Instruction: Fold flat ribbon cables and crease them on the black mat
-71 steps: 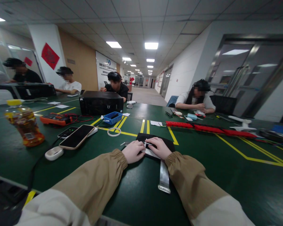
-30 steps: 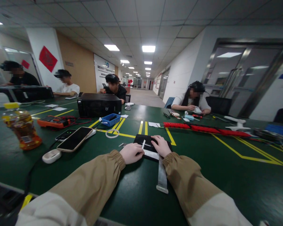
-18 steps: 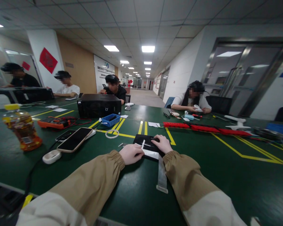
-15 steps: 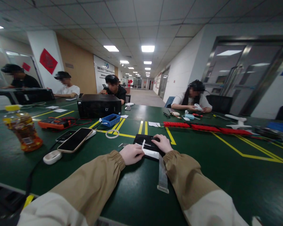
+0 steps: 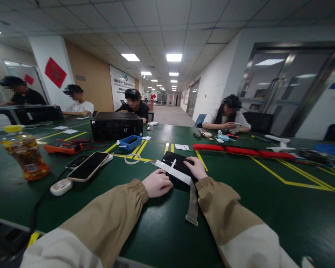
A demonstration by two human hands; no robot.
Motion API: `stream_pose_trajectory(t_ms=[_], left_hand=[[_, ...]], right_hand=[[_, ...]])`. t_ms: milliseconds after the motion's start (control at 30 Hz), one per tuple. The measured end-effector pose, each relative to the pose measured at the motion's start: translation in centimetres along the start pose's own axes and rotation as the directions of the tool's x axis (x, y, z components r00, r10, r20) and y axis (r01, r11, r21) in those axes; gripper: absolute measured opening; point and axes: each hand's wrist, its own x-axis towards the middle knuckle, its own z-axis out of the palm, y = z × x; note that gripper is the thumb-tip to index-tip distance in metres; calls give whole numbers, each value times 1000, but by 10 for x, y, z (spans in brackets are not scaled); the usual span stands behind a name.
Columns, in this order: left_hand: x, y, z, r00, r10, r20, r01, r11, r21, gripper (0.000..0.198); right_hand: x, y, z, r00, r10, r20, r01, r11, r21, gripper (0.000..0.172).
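In front of me a flat black panel [image 5: 176,159] lies turned at an angle above the green table. White tape strips [image 5: 174,170] cross its upper face, one long and one short. A grey flat ribbon cable [image 5: 193,206] hangs from its near right corner onto the table. My right hand [image 5: 195,168] grips the panel's right edge, fingertips on top. At the near left edge, my left hand [image 5: 158,183] has its fingers curled together against the panel; its thumb side is partly hidden.
Left of the panel are a white tape roll [image 5: 132,159], a blue bin [image 5: 130,143], a phone [image 5: 88,166], an orange multimeter [image 5: 63,146] and a drink bottle [image 5: 26,154]. Red strips [image 5: 241,152] lie beyond on the right. Several people sit around the table.
The panel has turned and its far edge has risen, showing more of the taped face. My left hand has slid from the tape to the near edge; my right hand has shifted to the right edge.
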Motion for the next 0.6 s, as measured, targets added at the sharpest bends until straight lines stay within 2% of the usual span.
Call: stream_pose_trajectory(t_ms=[200, 400, 600], left_hand=[[-1, 0, 2, 1000, 7, -14, -6, 999, 46, 20], [-2, -2, 1, 998, -51, -44, 54, 996, 72, 20], [-2, 2, -3, 1000, 27, 5, -28, 994, 103, 20]], right_hand=[[1, 9, -4, 998, 48, -38, -43, 992, 116, 29], [-1, 9, -7, 998, 55, -35, -47, 977, 207, 30], [-6, 13, -19, 992, 89, -87, -60, 953, 298, 37]])
